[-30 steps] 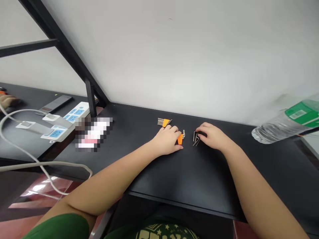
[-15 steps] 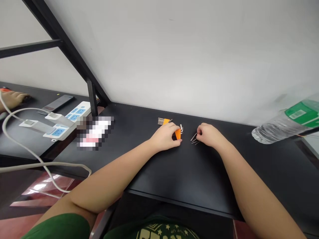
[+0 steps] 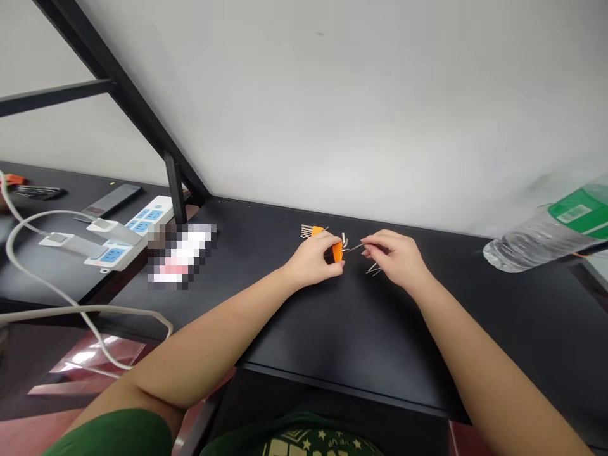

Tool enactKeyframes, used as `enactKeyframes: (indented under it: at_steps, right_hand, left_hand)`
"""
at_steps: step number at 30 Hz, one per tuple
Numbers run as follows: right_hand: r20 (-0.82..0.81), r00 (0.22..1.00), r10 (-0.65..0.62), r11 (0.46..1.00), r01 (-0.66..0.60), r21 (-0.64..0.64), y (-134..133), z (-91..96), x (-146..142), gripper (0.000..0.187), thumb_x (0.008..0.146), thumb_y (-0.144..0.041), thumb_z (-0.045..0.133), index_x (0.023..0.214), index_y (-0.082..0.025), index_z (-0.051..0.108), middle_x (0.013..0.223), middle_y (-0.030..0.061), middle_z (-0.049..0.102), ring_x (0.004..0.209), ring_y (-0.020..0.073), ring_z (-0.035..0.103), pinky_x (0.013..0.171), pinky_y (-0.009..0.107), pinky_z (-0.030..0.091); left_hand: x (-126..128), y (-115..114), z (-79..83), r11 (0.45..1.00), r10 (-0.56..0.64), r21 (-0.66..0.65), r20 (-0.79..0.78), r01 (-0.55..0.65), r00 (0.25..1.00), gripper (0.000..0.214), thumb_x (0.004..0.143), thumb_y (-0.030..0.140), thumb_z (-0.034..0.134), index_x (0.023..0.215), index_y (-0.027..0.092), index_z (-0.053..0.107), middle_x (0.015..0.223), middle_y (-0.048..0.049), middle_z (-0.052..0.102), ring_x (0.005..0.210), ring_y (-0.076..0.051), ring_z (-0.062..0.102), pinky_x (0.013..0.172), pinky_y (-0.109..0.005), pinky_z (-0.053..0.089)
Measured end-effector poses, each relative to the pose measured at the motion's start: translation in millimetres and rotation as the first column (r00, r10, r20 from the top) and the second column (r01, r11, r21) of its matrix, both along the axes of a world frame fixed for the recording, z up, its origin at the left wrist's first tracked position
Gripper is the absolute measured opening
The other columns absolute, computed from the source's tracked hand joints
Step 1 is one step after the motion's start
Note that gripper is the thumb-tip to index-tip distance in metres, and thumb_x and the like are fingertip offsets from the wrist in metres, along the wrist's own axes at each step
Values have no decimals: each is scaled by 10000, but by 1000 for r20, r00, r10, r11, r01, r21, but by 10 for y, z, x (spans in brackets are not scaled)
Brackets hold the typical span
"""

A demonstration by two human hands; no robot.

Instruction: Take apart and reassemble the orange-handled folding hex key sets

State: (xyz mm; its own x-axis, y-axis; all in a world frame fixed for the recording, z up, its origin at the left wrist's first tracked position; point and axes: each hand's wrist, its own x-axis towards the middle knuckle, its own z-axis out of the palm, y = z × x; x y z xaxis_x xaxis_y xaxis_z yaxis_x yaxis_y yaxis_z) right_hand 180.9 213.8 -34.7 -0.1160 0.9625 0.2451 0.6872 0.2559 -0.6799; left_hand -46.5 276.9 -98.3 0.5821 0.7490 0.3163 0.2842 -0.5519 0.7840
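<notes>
— What do the hands have?

— The left hand (image 3: 314, 258) is closed around an orange holder (image 3: 337, 251), just right of the frame's centre, a few short metal ends sticking up from it. The right hand (image 3: 396, 256) pinches one hex key (image 3: 356, 247) between thumb and fingertips, its tip almost at the holder.

— How will that key handle?

— Light, stiff and thin, I'd judge; smooth steel, so likely slippery. Best pinched near the bend, as it seems to be now. The holder looks like hard plastic, gripped across its flat sides.

— Anything loose?

— A few more keys (image 3: 373, 269) lie on the black worktop (image 3: 361, 342) under the right hand. A second orange set (image 3: 312, 231) lies just behind the left hand.

— And farther out?

— A plastic bottle (image 3: 536, 237) lies on its side at the right edge; power strips (image 3: 126, 237) and a grey cable (image 3: 57, 297) sit at the left.
</notes>
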Motion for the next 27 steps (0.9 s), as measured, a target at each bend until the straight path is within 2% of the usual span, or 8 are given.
enactKeyframes:
  at_steps: [3,10,13,22,27]
  right_hand:
    - [24,1000,-10,1000,9,15,-44,57,-32,174,978,-269,577,985,-223,745,941,50,704,726,171,741,692,323,635]
    - [313,950,5,991,-47,126,-112,216,-116,166,998,-215,532,950,-232,690,860,56,683,744,187,675,682,321,547]
    - [296,954,38,988,-80,132,-125,248,-177,176,1014,-218,521,937,-232,679,864,49,683,760,183,666,704,316,534]
    - [278,960,33,984,-80,160,-125,242,-198,175,1021,-202,509,949,-242,663,874,46,683,790,184,669,729,317,537]
    - [256,965,47,989,-80,121,-129,265,-176,185,1027,-192,493,961,-246,657,886,43,671,784,172,680,734,310,550]
  left_hand:
    - [3,1,3,1000,12,10,1,-12,1000,351,779,329,749,1101,203,684,1010,-44,702,903,-201,652,819,-340,551]
    - [4,6,-1,999,36,-33,-26,-37,999,263,780,356,751,995,210,708,823,12,687,718,-148,598,685,-279,488]
    - [-5,5,6,998,45,-35,-8,-45,999,256,779,364,759,975,205,707,784,25,664,688,-131,577,671,-262,469]
    - [-18,-19,48,999,48,-13,25,-48,999,294,780,351,763,1026,204,696,883,4,717,775,-153,642,756,-278,517]
    - [-9,-34,49,998,52,41,43,-53,998,300,797,353,757,1046,200,693,951,-19,736,843,-172,671,819,-300,536]
